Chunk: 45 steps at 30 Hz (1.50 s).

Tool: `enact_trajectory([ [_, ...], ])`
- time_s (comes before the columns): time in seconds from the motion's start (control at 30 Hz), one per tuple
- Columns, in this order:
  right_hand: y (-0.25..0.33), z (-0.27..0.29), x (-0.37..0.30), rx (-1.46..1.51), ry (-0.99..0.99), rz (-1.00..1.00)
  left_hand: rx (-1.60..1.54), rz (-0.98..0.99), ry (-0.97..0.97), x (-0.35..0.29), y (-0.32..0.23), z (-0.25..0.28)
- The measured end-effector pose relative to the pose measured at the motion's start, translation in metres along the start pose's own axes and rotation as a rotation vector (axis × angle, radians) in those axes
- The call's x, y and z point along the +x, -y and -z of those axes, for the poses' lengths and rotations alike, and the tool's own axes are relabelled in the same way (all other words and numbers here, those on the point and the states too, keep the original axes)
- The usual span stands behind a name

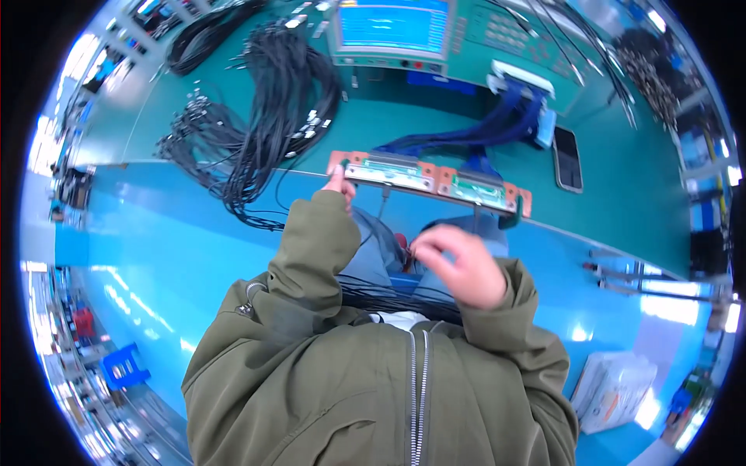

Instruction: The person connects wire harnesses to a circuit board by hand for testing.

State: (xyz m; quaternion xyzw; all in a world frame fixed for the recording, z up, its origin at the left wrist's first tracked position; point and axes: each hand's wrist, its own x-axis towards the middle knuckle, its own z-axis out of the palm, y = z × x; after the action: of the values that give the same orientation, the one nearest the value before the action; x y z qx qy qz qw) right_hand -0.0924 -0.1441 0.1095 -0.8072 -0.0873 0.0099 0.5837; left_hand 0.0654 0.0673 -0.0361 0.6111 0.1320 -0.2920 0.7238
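At the table's front edge, my left hand [339, 186] is at the left end of a connector test fixture [392, 178] with orange-brown blocks and green boards. Its fingers look closed around a small dark part there, which I cannot make out. My right hand [465, 268] is over my lap, near the fixture's front side and apart from it. Thumb and forefinger meet in a pinch. The hand is blurred, and what it holds, if anything, is unclear. Black cables [373, 293] lie across my lap.
Bundles of black cables [268, 101] with white connectors cover the left of the green table and hang over its edge. A tester with a blue screen [395, 27] stands behind. Blue ribbon cables [458, 137] run to the fixture. A phone [568, 159] lies right.
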Motion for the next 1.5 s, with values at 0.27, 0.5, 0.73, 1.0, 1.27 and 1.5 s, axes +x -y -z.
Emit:
enact_trajectory([
  [0.27, -0.006, -0.026, -0.011, -0.011, 0.379, -0.13, -0.648, 0.078, -0.57, -0.013, -0.037, 0.064],
  [0.5, -0.019, -0.038, -0.001, 0.736, 0.266, -0.353, -0.601, -0.627, 0.114, -0.051, 0.005, 0.031],
  [0.73, -0.02, -0.048, 0.05, 1.226, 0.147, -0.494, 0.192, -0.618, 0.093, -0.143, -0.009, -0.057],
  [1.0, -0.026, -0.058, 0.081, 1.441, 0.209, -0.374, 0.235, -0.753, -0.112, -0.147, 0.009, -0.035],
  [1.27, -0.016, -0.037, 0.05, 1.205, 0.535, 0.668, -0.19, -0.722, 0.195, -0.153, -0.006, -0.022],
  [1.5, -0.026, -0.026, 0.037, 1.194, 0.795, 0.709, -0.189, -0.63, 0.3, -0.152, 0.008, -0.025],
])
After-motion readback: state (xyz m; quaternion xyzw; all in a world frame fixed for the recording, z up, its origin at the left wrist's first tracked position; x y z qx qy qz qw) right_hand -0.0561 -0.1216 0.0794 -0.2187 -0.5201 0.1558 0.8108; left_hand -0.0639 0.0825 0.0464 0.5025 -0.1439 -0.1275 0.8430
